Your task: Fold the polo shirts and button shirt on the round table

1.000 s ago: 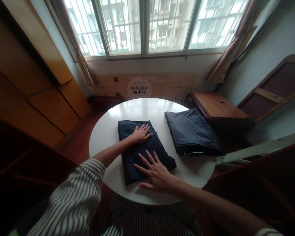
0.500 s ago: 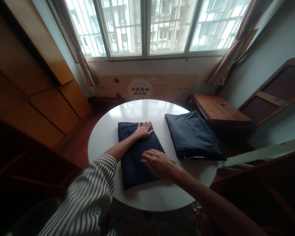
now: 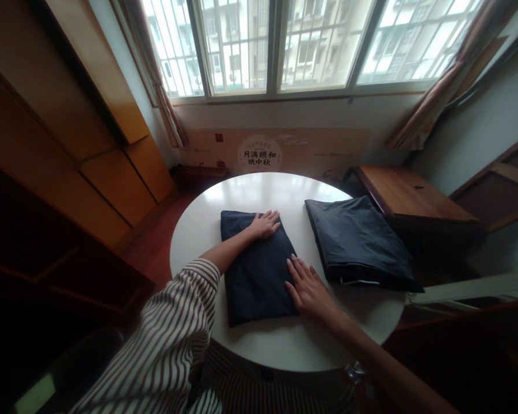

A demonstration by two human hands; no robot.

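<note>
A folded dark navy piece of cloth [image 3: 259, 282] lies flat on the round white table [image 3: 194, 230]; its exact kind I cannot tell. My left hand [image 3: 265, 224] rests palm down on its far right corner, fingers spread. Along the cloth's right edge lies my right hand [image 3: 308, 287], open, its fingertips on or beside the near right part. To the right sits a thicker folded stack of dark cloth [image 3: 358, 241], with a thin white strip showing at its near edge. Neither hand touches that stack.
Beyond the table on the right stands a low wooden table [image 3: 414, 192]. A wooden cabinet [image 3: 90, 144] lines the left side. A printed board [image 3: 216, 149] leans under the barred window [image 3: 250, 46], with curtains at both sides.
My right hand has moved from above the middle of the cloth to its right edge, fingers now stretched out. My left hand stays on the far corner. The view has shifted slightly.
</note>
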